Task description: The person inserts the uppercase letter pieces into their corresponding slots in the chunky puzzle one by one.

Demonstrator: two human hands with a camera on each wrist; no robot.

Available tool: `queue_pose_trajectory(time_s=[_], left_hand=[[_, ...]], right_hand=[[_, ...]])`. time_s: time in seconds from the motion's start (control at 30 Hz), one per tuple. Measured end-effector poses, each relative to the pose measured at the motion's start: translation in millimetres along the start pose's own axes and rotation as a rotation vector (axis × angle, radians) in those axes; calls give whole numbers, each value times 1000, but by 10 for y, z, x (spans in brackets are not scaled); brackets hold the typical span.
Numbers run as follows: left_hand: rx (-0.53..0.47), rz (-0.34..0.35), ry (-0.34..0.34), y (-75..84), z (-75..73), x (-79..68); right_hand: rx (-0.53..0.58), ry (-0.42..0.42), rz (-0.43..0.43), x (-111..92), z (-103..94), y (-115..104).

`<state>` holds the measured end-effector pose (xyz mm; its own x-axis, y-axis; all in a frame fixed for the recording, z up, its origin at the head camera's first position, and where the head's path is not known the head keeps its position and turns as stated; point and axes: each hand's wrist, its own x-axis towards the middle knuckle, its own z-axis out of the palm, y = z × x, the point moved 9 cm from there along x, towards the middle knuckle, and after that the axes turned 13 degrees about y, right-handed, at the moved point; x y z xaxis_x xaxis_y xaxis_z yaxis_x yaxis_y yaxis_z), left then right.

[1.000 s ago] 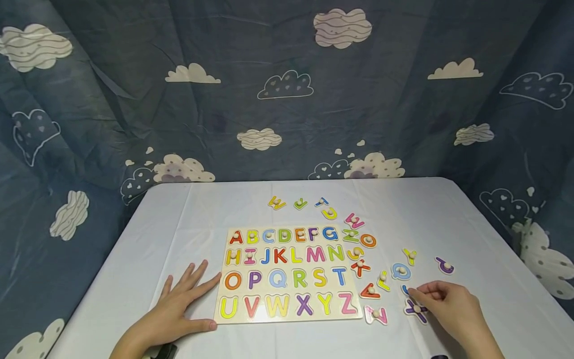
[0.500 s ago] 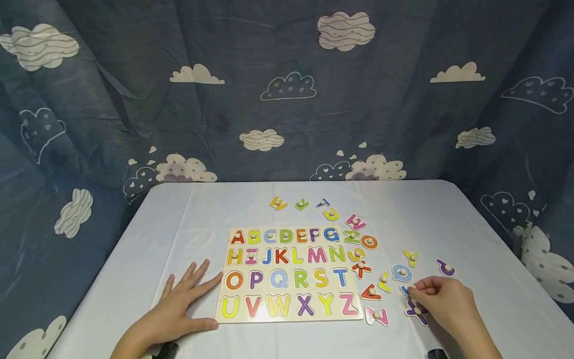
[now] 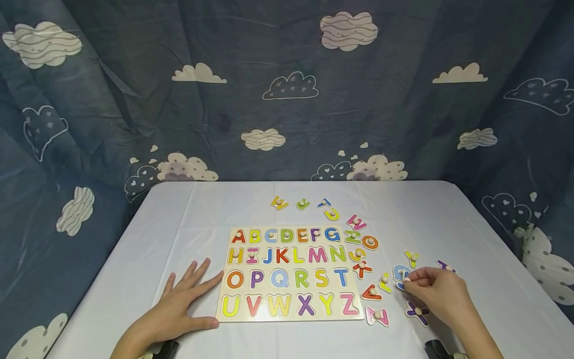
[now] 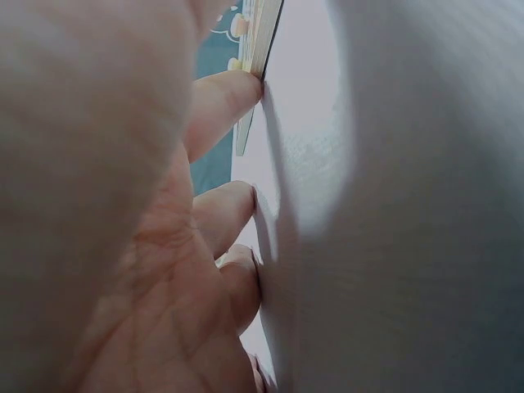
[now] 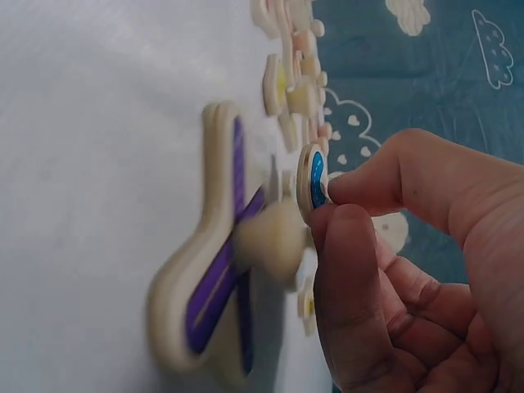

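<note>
My right hand (image 3: 441, 294) pinches a small blue letter puzzle piece (image 5: 317, 178) between thumb and index finger. In the head view the piece overlaps the light blue Q piece (image 3: 399, 270), and the hand covers part of it. Nearer me lies a purple X piece (image 3: 417, 313) with a wooden knob. My left hand (image 3: 177, 304) rests on the table, fingers spread, with index fingertip and thumb at the left edge of the wooden alphabet board (image 3: 291, 319). Knobbed letters A to I sit in the board; the recesses from J to Z hold no pieces.
Loose letters lie right of the board, among them a red K (image 3: 361, 269), a yellow L (image 3: 384, 282), a red V (image 3: 371, 292) and a pink Z (image 3: 377, 316). Several more, including a yellow U (image 3: 332, 214), lie behind it. A dark cloud-print cloth (image 3: 287, 119) hangs behind the table.
My right hand has moved away from the purple X, carrying the blue letter piece off toward the Q. The left hand stays at the board's edge. The head view has shifted slightly.
</note>
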<state>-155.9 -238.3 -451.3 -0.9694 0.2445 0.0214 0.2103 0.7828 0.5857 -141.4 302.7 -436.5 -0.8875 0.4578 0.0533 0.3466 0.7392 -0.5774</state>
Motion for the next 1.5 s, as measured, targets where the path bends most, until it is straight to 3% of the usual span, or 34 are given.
queue_pose_trajectory(time_s=[0.13,0.4,0.73,0.97,1.1,1.5], left_hand=[[-6,-7,-2,-4,-3,-7],[12,21,17,16,-14,-10],[20,36,9,45,11,30],[18,18,10,20,8,10],[24,30,20,19,-1,-8],[14,32,15,9,-1,-1]], right_hand=[[9,-1,-49,22,32,-115],[79,-103,-90,46,177,-428],[182,-200,-177,-37,421,-1056],[246,-255,-272,-139,698,-1607],[264,-284,-275,-163,887,-1851],[307,-370,-319,-246,1433,-2319]])
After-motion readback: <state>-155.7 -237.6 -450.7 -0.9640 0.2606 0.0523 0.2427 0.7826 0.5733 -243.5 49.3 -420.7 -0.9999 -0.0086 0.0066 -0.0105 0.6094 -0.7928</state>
